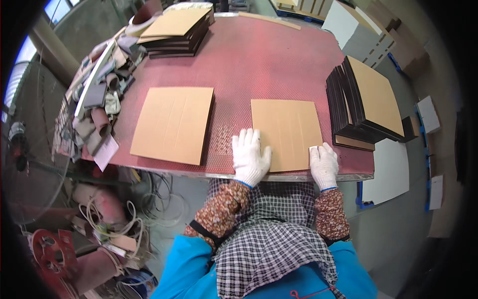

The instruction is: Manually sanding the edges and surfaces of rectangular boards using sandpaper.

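While both gloved hands (250, 157) (323, 164) press flat, fingers spread, the tan board (286, 132) seems faintly creased

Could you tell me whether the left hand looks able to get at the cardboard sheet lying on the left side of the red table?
Probably yes. The left hand rests flat beside the near sheet, and only bare red table lies between it and the left cardboard sheet.
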Demonstrator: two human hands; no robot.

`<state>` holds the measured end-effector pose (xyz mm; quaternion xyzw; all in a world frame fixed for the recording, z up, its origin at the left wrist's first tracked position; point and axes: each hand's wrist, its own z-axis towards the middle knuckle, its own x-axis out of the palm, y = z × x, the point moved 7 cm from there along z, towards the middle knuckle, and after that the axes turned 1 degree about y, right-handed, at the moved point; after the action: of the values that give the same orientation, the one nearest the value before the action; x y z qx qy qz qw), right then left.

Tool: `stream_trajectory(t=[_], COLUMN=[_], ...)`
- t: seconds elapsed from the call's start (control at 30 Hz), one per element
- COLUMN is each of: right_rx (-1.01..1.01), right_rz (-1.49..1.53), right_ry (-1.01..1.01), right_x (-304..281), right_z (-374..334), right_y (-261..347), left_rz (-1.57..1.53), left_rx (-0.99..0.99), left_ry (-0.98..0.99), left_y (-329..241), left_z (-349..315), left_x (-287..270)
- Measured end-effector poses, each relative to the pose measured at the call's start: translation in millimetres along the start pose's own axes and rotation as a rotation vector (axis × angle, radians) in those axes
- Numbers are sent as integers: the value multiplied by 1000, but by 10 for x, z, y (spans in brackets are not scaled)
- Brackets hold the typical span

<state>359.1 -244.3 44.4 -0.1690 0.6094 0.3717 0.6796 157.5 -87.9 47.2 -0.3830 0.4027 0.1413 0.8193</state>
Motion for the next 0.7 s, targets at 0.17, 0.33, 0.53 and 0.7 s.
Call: stream_trajectory(t=[0.17, 0.33, 0.53, 0.7], right_rx=[158, 295, 16, -288], right_rz=[355, 934, 995, 1094], right_ry=[135, 181, 337, 320], right_x=[-64, 221, -187, -109], right_z=[51, -120, -268, -414], right_y=[78, 93, 1300, 2266], left_rz=[-151, -511, -83, 188], left_rx=[-264, -418, -316, -287], left_ry=[97, 122, -72, 22], left_y=[170, 73, 574, 1649], left_z=[43, 193, 253, 182], left_x=[70, -473, -1493, -1870])
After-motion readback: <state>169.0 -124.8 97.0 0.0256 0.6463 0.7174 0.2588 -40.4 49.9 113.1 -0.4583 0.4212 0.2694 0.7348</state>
